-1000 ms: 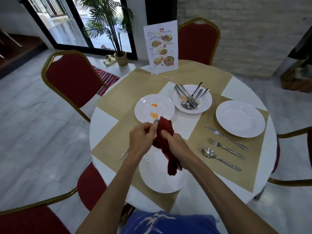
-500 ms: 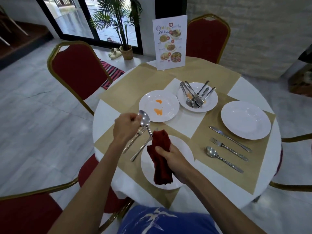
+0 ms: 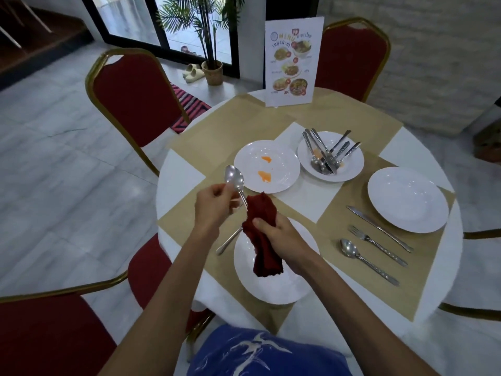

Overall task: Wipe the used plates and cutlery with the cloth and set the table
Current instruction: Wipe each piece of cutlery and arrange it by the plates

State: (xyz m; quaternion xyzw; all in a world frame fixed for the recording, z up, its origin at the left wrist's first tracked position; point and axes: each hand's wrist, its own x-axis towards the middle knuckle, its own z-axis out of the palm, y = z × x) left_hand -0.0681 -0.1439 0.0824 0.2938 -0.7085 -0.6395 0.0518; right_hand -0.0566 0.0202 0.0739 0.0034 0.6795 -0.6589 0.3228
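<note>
While left hand holds spoon, cloth wraps its handle.

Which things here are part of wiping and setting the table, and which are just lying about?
Job: spoon in left hand, red cloth in right hand, stained plate, used cutlery.
Lying about: menu card, potted palm, slippers, striped rug.

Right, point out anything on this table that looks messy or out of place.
Two orange smears soil the plate at the table's middle, and used cutlery lies piled crisscross on the smaller plate beside it. Nothing else stands out.
</note>
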